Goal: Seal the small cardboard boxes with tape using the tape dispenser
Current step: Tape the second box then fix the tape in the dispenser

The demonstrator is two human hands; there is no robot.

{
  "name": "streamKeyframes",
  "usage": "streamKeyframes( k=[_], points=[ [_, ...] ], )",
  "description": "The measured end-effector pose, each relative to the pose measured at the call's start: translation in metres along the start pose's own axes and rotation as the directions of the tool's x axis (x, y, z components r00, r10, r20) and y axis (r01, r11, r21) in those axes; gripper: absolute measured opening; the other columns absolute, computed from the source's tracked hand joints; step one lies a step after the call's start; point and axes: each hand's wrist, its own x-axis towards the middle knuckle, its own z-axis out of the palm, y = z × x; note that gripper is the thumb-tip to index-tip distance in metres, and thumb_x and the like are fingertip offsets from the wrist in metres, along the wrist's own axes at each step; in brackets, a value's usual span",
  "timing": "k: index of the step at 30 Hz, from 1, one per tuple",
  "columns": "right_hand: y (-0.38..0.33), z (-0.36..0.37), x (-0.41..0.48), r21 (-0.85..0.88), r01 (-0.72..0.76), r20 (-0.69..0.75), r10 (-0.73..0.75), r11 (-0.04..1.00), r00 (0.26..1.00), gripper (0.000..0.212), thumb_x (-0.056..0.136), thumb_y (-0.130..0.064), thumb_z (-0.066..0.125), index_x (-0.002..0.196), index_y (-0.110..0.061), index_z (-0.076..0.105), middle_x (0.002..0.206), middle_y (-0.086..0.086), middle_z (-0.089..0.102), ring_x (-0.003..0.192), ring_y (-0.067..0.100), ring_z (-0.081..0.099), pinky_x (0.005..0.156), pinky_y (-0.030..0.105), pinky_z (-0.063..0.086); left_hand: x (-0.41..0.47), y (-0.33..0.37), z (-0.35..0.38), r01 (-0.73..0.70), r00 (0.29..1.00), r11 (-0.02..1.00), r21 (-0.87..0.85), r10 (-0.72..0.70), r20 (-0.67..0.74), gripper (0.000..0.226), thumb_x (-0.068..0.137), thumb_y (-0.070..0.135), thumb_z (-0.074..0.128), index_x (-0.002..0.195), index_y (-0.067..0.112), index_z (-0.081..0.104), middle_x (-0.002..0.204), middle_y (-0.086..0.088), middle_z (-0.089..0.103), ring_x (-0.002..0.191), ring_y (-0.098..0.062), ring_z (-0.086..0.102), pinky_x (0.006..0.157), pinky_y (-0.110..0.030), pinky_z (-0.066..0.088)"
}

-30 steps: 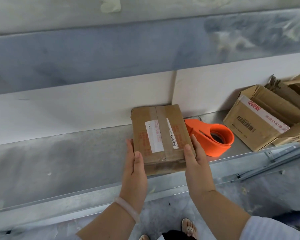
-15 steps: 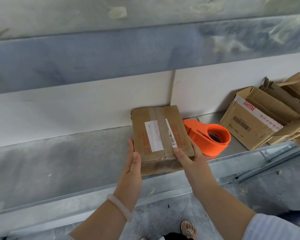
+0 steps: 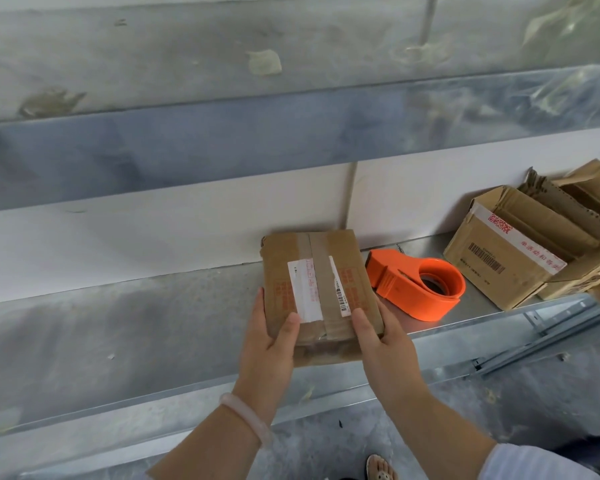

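Note:
A small flat cardboard box [image 3: 317,271] with a white label and a strip of brown tape down its top lies on the metal shelf [image 3: 153,327]. My left hand [image 3: 269,348] grips its near left corner, thumb on top. My right hand [image 3: 383,344] grips its near right corner the same way. The box's near end sticks out a little past the shelf's front edge. An orange tape dispenser [image 3: 418,284] lies on the shelf just right of the box, untouched.
An open, worn cardboard box [image 3: 506,251] with more torn cardboard [image 3: 582,199] behind it stands at the shelf's right end. A white wall panel backs the shelf. Metal rails [image 3: 551,327] run below at the right. A sandalled foot shows on the floor.
Both hands have shifted from the box's sides to its near corners, with thumbs now on top. The box has come slightly toward me.

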Motion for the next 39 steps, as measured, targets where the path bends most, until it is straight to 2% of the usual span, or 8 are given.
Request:
streamKeyframes(
  k=[9, 16, 22, 28, 31, 33, 35, 39],
  points=[
    [0.008, -0.004, -0.002, 0.140, -0.051, 0.080, 0.041, 0.989, 0.996, 0.042, 0.096, -0.044, 0.049, 0.137, -0.041, 0.046, 0.122, -0.026, 0.058, 0.104, -0.019, 0.053, 0.069, -0.001, 0.041, -0.003, 0.001, -0.009, 0.090, 0.989, 0.987, -0.133, -0.073, 0.127, 0.069, 0.089, 0.057, 0.050, 0.151, 0.043, 0.023, 0.134, 0.024, 0.054, 0.122, 0.003, 0.053, 0.094, -0.014, 0.046],
    [0.006, -0.008, -0.003, 0.112, 0.008, 0.180, -0.028, 0.994, 0.983, 0.039, 0.093, -0.027, 0.056, 0.131, -0.026, 0.049, 0.104, -0.022, 0.067, 0.089, -0.018, 0.060, 0.068, -0.001, 0.043, 0.004, -0.008, -0.017, -0.097, 0.980, 0.984, 0.148, 0.069, 0.187, 0.103, 0.076, 0.062, 0.072, 0.155, 0.029, 0.015, 0.139, 0.007, 0.054, 0.127, -0.016, 0.054, 0.102, -0.045, 0.050],
    [0.017, -0.019, 0.001, -0.047, 0.153, 0.261, -0.136, 0.987, 0.956, 0.044, 0.101, -0.039, 0.037, 0.143, -0.031, 0.040, 0.124, -0.035, 0.057, 0.120, -0.013, 0.049, 0.090, 0.001, 0.037, 0.003, -0.006, -0.034, -0.241, 0.954, 0.904, 0.354, 0.154, 0.256, 0.103, 0.076, 0.088, 0.034, 0.152, 0.030, -0.005, 0.136, 0.026, 0.039, 0.121, 0.021, 0.039, 0.099, -0.001, 0.033],
    [0.021, -0.022, 0.002, 0.001, 0.030, 0.298, -0.028, 1.000, 0.954, 0.046, 0.102, -0.043, 0.024, 0.148, -0.042, 0.025, 0.139, -0.035, 0.039, 0.118, -0.031, 0.031, 0.094, -0.005, 0.026, 0.006, -0.014, -0.045, -0.157, 0.919, 0.960, 0.230, 0.057, 0.390, 0.091, 0.085, 0.080, 0.035, 0.154, 0.038, -0.006, 0.155, 0.017, 0.031, 0.141, -0.002, 0.032, 0.118, -0.039, 0.031],
    [0.019, -0.017, 0.002, 0.112, -0.090, 0.278, 0.056, 0.990, 0.959, 0.043, 0.099, -0.051, 0.032, 0.142, -0.051, 0.035, 0.135, -0.032, 0.047, 0.121, -0.018, 0.039, 0.102, 0.010, 0.029, -0.006, -0.007, -0.033, -0.018, 0.948, 0.998, 0.059, -0.002, 0.319, 0.075, 0.090, 0.069, 0.038, 0.153, 0.044, 0.008, 0.151, 0.030, 0.032, 0.139, 0.009, 0.029, 0.121, -0.034, 0.024],
    [0.012, -0.010, 0.002, 0.141, -0.107, 0.229, 0.072, 0.984, 0.971, 0.039, 0.093, -0.051, 0.048, 0.132, -0.049, 0.047, 0.121, -0.029, 0.059, 0.109, -0.012, 0.053, 0.084, 0.006, 0.040, -0.011, 0.003, -0.022, 0.053, 0.974, 0.998, -0.043, -0.042, 0.221, 0.057, 0.092, 0.052, 0.046, 0.146, 0.046, 0.030, 0.132, 0.035, 0.052, 0.124, 0.012, 0.048, 0.108, -0.024, 0.042],
    [0.007, -0.003, 0.002, 0.117, -0.076, 0.148, 0.058, 0.990, 0.987, 0.043, 0.079, -0.051, 0.066, 0.120, -0.045, 0.054, 0.105, -0.023, 0.067, 0.094, -0.006, 0.063, 0.064, 0.004, 0.046, -0.010, 0.011, -0.012, 0.033, 0.993, 0.999, -0.019, -0.030, 0.116, 0.054, 0.084, 0.052, 0.058, 0.136, 0.046, 0.043, 0.119, 0.028, 0.063, 0.110, 0.007, 0.060, 0.088, -0.019, 0.053],
    [0.011, 0.002, 0.007, 0.026, -0.043, 0.086, 0.041, 0.999, 0.995, 0.032, 0.086, -0.043, 0.068, 0.116, -0.044, 0.057, 0.100, -0.023, 0.070, 0.092, -0.007, 0.064, 0.063, 0.004, 0.048, -0.005, 0.009, -0.002, 0.021, 1.000, 0.998, 0.051, -0.020, -0.013, 0.049, 0.087, 0.044, 0.066, 0.132, 0.043, 0.047, 0.116, 0.021, 0.065, 0.102, 0.004, 0.063, 0.085, -0.025, 0.057]
  ],
)
